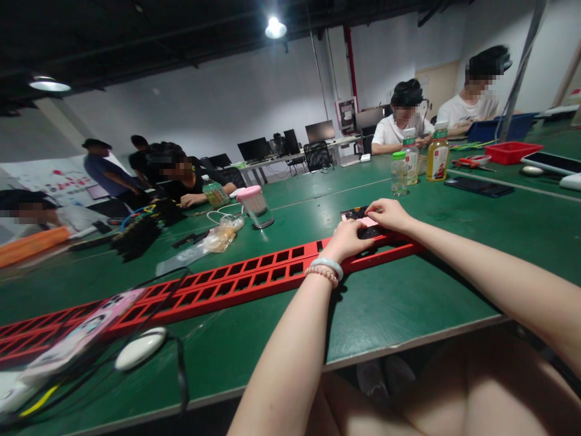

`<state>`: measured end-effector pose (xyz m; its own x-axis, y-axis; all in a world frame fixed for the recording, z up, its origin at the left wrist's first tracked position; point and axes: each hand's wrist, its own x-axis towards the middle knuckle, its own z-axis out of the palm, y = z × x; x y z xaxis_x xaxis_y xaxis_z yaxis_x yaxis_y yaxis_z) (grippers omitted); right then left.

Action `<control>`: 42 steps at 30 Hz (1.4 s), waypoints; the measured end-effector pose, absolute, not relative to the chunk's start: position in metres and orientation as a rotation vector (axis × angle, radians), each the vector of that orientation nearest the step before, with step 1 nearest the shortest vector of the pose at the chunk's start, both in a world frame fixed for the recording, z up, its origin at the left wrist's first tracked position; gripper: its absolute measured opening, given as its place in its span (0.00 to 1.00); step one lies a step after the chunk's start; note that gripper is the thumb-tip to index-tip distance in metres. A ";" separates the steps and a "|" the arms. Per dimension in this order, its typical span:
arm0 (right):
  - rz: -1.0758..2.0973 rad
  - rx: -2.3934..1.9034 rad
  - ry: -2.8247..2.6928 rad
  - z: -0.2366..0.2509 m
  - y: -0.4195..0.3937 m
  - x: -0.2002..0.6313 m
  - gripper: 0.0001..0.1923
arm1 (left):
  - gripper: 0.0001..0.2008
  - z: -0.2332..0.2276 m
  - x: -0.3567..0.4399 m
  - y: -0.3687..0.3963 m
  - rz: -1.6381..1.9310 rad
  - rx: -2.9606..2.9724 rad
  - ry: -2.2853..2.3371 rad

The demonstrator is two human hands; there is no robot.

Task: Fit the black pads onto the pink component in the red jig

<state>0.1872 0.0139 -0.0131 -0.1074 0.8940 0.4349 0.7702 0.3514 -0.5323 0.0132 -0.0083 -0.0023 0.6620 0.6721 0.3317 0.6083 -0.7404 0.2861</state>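
Observation:
A long red slotted rail (236,283) lies across the green table (399,303), running from the near left to the middle. My left hand (347,239) rests on the rail's far end, fingers curled down onto a small black part (370,232) there. My right hand (388,213) reaches in from the right and presses on a pink and black piece (363,217) just behind the rail. Which hand grips what is hard to tell. My left wrist wears two bracelets.
A clear cup with a pink lid (255,206) and a plastic bag (213,241) stand behind the rail. Bottles (438,158) and phones (479,186) lie at the right, a red tray (512,151) farther back. A white mouse (140,349) and cables sit near left. Other people sit around the table.

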 end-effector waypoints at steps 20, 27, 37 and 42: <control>0.074 -1.253 -2.436 -0.033 0.046 0.182 0.21 | 0.17 -0.004 0.015 -0.007 0.688 2.766 1.004; 0.020 -1.267 -2.378 -0.030 0.043 0.179 0.21 | 0.18 -0.001 0.016 -0.010 0.653 2.748 1.085; 0.246 -1.382 -2.356 -0.023 0.040 0.174 0.24 | 0.20 0.000 0.016 -0.012 0.686 2.635 1.038; 0.188 -1.391 -2.420 -0.027 0.043 0.173 0.24 | 0.21 0.000 0.016 -0.012 0.708 2.630 0.990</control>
<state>0.1726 0.0432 -0.0265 -0.4616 0.8577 0.2266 0.8125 0.5113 -0.2801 0.0163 -0.0117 0.0004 0.6523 0.6699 0.3545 0.5523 -0.7405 0.3828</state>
